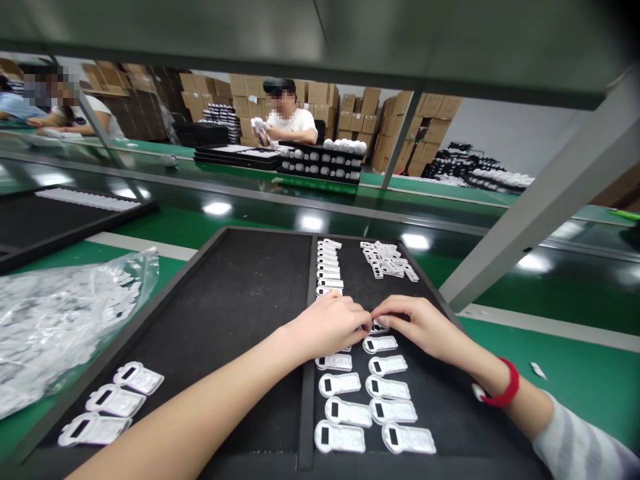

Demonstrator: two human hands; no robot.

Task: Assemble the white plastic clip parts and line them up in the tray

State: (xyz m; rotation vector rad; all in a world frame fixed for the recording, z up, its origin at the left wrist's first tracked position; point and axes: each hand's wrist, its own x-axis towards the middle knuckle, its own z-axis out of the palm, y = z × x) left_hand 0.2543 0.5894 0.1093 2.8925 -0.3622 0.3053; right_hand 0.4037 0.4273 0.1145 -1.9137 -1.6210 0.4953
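Observation:
My left hand and my right hand meet over the right half of a black tray. Their curled fingers close on a white plastic casing, mostly covered by the fingertips. Nearer me, two columns of similar white casings, each with a dark rectangular window, lie flat, such as the front casing. The left column runs on past my left hand along the tray's divider. Beyond my right hand lies a loose pile of small white strips with holes.
Three more casings lie at the tray's near left. A clear bag of white parts and another black tray are on the left. A slanted metal post stands right; a shelf hangs overhead. Co-workers sit across the line.

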